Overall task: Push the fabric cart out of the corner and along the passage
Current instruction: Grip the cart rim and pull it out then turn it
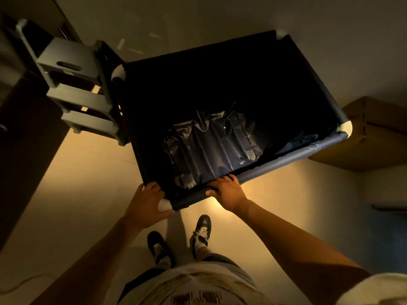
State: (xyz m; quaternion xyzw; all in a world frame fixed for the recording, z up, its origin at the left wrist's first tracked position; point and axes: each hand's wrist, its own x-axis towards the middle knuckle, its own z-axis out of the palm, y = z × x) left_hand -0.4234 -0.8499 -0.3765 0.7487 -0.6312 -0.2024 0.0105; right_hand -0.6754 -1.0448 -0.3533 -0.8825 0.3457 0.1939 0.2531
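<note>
Both hands are closed on the near rail of the fabric cart point(220, 95): the left hand point(146, 204) is wrapped around the white corner joint at lower centre, the right hand point(228, 192) around the rail just beside it. At centre frame the cart is flanked by a grey step stool point(72, 89) touching its upper-left side and a cardboard box point(374, 137) at right. It is judged barely started; clearing both obstacles and the passage run remain.
</note>
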